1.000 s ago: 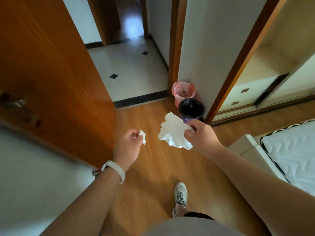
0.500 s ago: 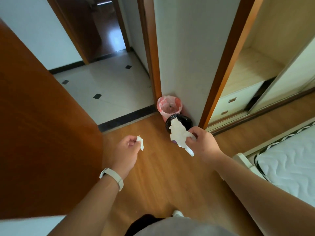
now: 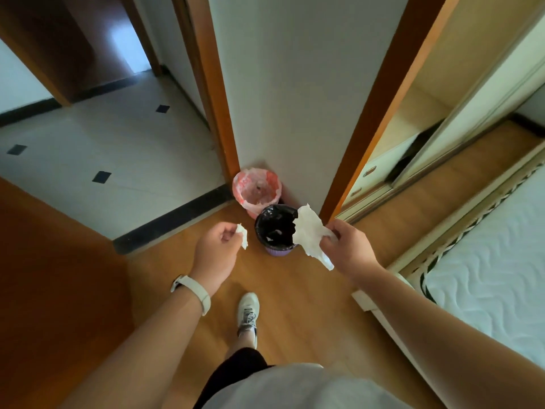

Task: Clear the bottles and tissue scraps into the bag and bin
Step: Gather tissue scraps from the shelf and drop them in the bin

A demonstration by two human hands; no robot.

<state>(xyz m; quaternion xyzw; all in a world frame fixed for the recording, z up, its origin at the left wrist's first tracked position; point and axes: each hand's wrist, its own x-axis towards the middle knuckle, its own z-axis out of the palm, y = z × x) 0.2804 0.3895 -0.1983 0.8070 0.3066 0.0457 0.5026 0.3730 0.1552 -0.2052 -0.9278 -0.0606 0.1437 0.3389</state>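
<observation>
White tissue scraps fill both hands of a person standing on a wood-laminate floor [image 3: 295, 290] at a bedroom doorway. The right hand [image 3: 351, 249] pinches a large crumpled tissue [image 3: 309, 234] between thumb and fingers, its free edge overlapping the near rim of a purple bin lined with a black bag [image 3: 275, 230]. The left hand [image 3: 216, 252] is curled closed around a small tissue scrap [image 3: 243, 234], held just beside the bin's left side — not above the opening. A second bin with a pink liner [image 3: 256, 188] stands behind, against the wall. No bottles are in view.

Risk lies in the release: the large tissue hangs partly outside the rim and is light, so dropped from this height it may drift onto the floor; the small scrap, let go where it is, would likely miss altogether.

Compared with half a second ago, the bins sit closer and more directly below the hands — the person has stepped forward, a white shoe [image 3: 249, 311] now planted ahead — and the large tissue has shifted from over the bin's mouth to its right edge.
</observation>
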